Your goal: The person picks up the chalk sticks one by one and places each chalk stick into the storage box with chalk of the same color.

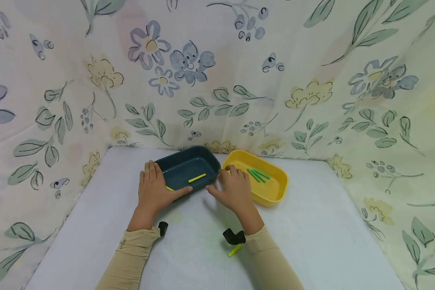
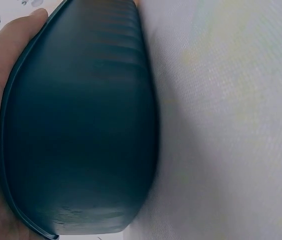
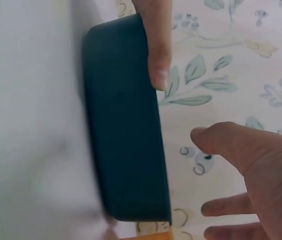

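My left hand (image 1: 154, 193) rests on the left end of a dark blue tray (image 1: 179, 159), its fingers straight along that end and its thumb stretched along the front rim. In the left wrist view, the tray's outer wall (image 2: 81, 120) fills much of the picture. My right hand (image 1: 235, 189) is at the right end of this tray, fingers loosely bent; the right wrist view shows its thumb apart from the tray (image 3: 123, 125) and nothing in its grasp. A yellow stick (image 1: 197, 178) lies inside the tray, and another (image 1: 169, 188) shows partly beside the left thumb.
A yellow tray (image 1: 280, 189) stands just right of the blue one, with several green sticks (image 1: 258, 175) in it. One yellow stick (image 1: 235, 250) lies on the white table (image 1: 192, 257) by the right forearm. Floral cloth (image 1: 217, 80) hangs behind the table.
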Available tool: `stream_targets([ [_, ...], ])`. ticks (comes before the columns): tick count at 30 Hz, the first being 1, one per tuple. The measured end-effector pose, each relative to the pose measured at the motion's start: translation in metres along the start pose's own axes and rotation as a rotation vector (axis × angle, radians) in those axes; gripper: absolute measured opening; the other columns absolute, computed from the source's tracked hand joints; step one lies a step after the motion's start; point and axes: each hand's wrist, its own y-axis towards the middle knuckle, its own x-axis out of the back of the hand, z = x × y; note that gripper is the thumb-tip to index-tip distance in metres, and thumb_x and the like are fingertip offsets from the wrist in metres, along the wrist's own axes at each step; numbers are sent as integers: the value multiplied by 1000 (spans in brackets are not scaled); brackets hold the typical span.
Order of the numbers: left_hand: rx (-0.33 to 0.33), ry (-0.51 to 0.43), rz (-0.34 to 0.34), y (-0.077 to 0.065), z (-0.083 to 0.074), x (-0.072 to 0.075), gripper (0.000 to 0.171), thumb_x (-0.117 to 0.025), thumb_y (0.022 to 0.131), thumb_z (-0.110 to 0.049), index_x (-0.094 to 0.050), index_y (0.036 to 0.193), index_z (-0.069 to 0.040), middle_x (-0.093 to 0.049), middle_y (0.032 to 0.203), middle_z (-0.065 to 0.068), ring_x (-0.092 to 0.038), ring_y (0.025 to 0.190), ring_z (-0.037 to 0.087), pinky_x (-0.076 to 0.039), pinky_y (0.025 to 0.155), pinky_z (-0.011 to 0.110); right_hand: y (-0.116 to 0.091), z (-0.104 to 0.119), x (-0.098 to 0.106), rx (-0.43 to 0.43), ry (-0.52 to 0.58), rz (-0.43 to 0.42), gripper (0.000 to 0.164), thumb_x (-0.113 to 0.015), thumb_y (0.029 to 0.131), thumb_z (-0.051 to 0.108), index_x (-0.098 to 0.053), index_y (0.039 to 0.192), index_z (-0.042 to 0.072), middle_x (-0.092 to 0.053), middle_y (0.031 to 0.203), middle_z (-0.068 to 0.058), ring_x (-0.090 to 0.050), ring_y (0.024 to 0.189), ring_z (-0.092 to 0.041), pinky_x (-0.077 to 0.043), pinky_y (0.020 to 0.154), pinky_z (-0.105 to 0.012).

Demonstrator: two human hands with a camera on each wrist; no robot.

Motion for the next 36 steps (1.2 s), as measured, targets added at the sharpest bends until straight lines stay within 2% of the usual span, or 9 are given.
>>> stream_targets([
  [3,3,-3,11,0,0,0,157,-61,70,-99,-6,165,12,2,175,32,-3,164,50,-5,132,66,-7,-2,6,9,14,17,68,-69,88,74,-72,124,17,-62,136,-9,-61,118,-32,-53,97,-53],
  [5,1,-9,15,-1,-1,0,156,-61,70,-99,-5,165,12,3,175,32,-1,164,50,-4,131,67,-13,-2,9,21,27,22,69,-69,88,74,-73,127,17,-63,135,-8,-61,116,-31,-54,93,-51],
  [12,-7,-18,9,-1,0,-1,156,-61,71,-99,-5,165,11,4,175,30,0,164,49,-5,131,67,-34,-2,18,63,68,56,75,-70,88,74,-68,142,21,-64,136,-6,-64,114,-30,-55,94,-50],
  [17,-6,-16,12,-1,0,-1,156,-61,70,-99,-5,165,11,4,175,31,0,164,49,-4,131,67,-50,-4,18,95,84,62,74,-73,86,74,-70,137,20,-67,133,-4,-65,109,-26,-57,89,-48],
  [20,-4,-16,16,0,0,-1,156,-61,71,-99,-5,165,11,4,175,31,1,164,49,-4,131,67,-58,-7,16,105,79,68,75,-74,85,73,-71,136,19,-68,131,-4,-65,110,-25,-57,91,-48],
  [26,-1,-23,23,-1,1,0,156,-60,71,-99,-3,166,11,5,176,30,2,164,49,-3,132,67,-70,-12,14,87,64,128,76,-76,84,73,-71,137,18,-67,130,-3,-63,117,-24,-55,99,-49],
  [36,-1,-30,8,0,1,0,157,-61,69,-100,-5,166,10,1,176,31,1,164,49,-4,131,67,-89,-21,8,96,-7,202,80,-72,82,80,-73,133,19,-67,132,-2,-65,115,-27,-55,96,-51],
])
